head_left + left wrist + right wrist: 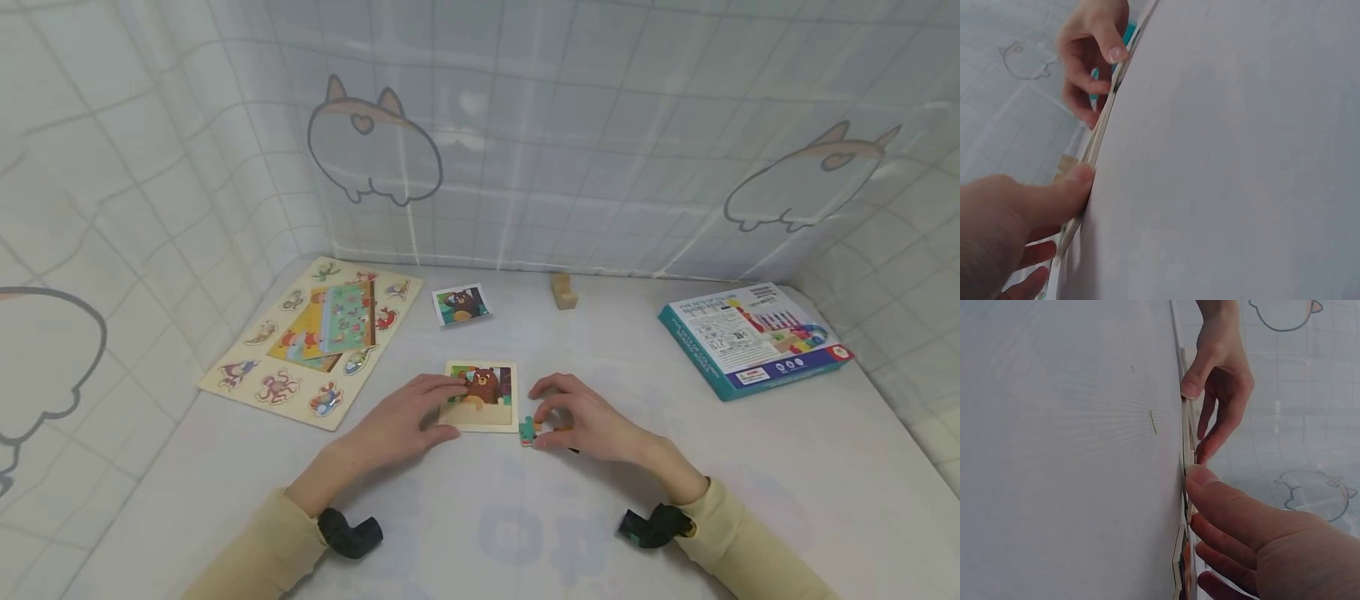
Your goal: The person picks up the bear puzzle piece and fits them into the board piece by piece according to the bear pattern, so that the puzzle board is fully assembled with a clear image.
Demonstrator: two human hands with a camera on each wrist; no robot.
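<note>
Two tan sleeves (258, 546) come nearest, with a small black thing (351, 533) at each cuff. The left hand (397, 417) holds the left side of a small square bear puzzle (497, 415), thumb by its near left corner. The puzzle lies flat near the middle of the white tabletop (450, 500), with bare wood along its near edge. The right hand (585, 421) pinches a teal puzzle piece (527, 431) just beside the puzzle's near right corner; I can't tell if the two touch. Another piece (1179, 556) lies close to that hand.

The teal piece looks like thin wood, so I think it is light and stiff and won't bend. Its painted top may be a bit slippery, and its thin knobs could chip if pushed hard. Its sides are the best place to pinch, thumb on one and finger on the other. The puzzle may be light too and could slide, so its outer rim is good to hold.
</note>
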